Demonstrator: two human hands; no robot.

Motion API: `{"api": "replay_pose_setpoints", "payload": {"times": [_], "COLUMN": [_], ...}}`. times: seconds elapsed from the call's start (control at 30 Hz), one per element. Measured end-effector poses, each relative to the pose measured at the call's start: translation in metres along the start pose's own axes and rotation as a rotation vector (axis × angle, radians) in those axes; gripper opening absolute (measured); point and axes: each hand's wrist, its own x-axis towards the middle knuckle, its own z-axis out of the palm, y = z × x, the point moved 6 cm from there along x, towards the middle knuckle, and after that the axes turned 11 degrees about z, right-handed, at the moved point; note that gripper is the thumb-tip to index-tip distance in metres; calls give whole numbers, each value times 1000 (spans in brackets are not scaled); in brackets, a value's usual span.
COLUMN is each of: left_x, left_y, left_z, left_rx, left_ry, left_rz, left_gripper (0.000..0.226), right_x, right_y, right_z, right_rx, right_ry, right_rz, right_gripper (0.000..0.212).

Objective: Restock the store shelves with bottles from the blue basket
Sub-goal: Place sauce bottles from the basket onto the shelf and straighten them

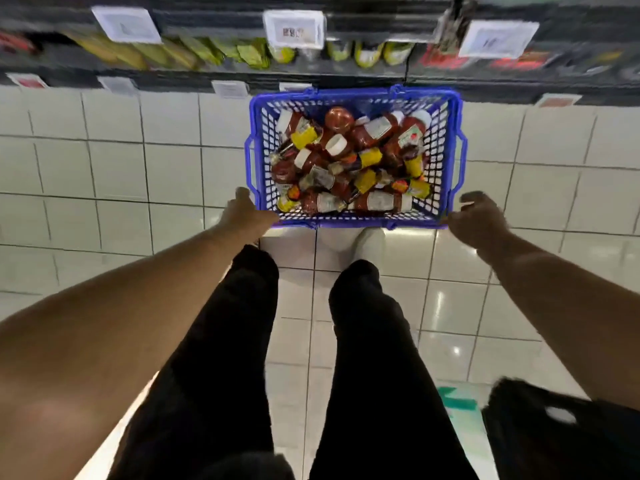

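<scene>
Left hand [247,211] sits at the near-left corner of the blue basket [455,133], lower centre-left of frame; thumb up, fingers look hooked at the rim, but contact is blurred so I can't tell if it's actually gripping. Right hand [479,220] is at the near-right corner, fingers loosely curled, holding nothing that I can see; touching the rim or just beside it, can't tell.

Basket is centre frame on the tiled floor [104,168], far edge right under the shelves [207,74] along the top. My legs are below it.

Bottles [349,161] still fill it, none shelved by my hands yet. Judgement: I'm positioning the basket, next is picking.

How to do it well:
- Take from the top of the pile. They lie crosswise and will shift if I pull a lower one.
- Grab by the body, not the cap.
- One per hand, label forward.

Materials: basket is rigid moulded plastic lattice with side handles. Bottles are red-filled with white caps and yellow or white labels; glass or plastic unclear. Floor is glossy white tile, so the basket probably slides easily. Shelf stock is motion-blurred: yellow-green packs, white price tags [294,29].
</scene>
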Motion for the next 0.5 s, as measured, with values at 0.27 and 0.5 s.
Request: {"api": "replay_pose_setpoints", "payload": {"times": [0.27, 0.5], "left_x": [165, 209], "left_y": [-30, -47], "left_z": [29, 27], "left_rx": [-71, -252], "left_ry": [295, 412], "left_rz": [-9, -37], "left_gripper": [73, 41], "right_x": [180, 222], "right_y": [-28, -32], "right_z": [37, 48], "right_rx": [113, 427], "right_ry": [217, 218], "right_rz": [-21, 99], "right_gripper": [81, 30]}}
